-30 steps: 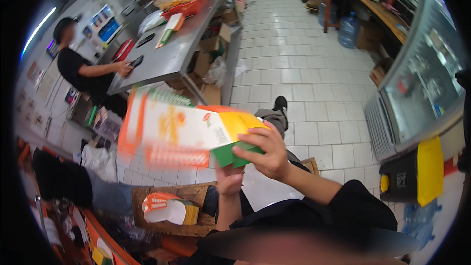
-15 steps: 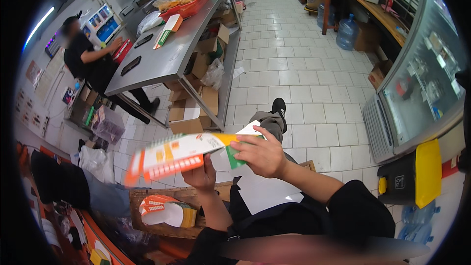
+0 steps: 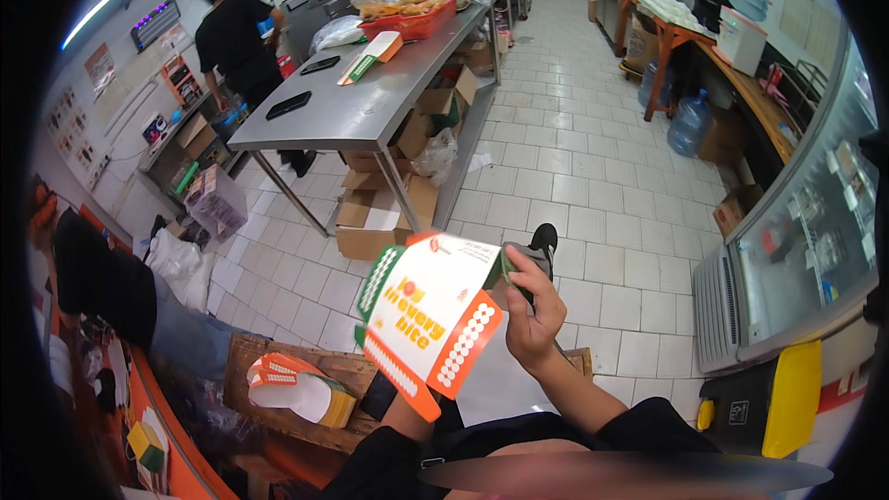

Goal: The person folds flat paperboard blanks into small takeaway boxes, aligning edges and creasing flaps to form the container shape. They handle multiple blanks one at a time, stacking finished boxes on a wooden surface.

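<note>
Printed cardboard blank (image 3: 431, 301) raised in front of us, we pinch its upper-right edge with our right hand (image 3: 537, 319), a light, even pressure best sparing it creases, and cannot tell our left hand's grip, hidden behind it.

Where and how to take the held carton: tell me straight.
Probably the green flap on the left edge of the carton, pinched from the left: it sticks out, while the right hand has the opposite edge. The left hand seems hidden behind the carton, so its hold cannot be told.
</note>
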### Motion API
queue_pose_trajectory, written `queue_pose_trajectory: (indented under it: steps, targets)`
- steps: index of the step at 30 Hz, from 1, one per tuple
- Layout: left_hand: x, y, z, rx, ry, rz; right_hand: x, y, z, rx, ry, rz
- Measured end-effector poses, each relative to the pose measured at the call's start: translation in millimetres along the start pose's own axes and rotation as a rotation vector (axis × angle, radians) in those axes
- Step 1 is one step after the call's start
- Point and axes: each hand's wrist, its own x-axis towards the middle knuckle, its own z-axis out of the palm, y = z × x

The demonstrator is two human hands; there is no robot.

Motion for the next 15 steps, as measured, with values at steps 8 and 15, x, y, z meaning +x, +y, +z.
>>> queue_pose_trajectory:
  steps: [8, 15]
  targets:
    - [-9, 4, 20, -0.29, 0.076, -0.159, -7, -3, -7, 0.301, -0.01, 0.361]
    - [-12, 5, 19, -0.306, 0.111, -0.148, -7, 9, -9, 0.216, -0.135, 0.277]
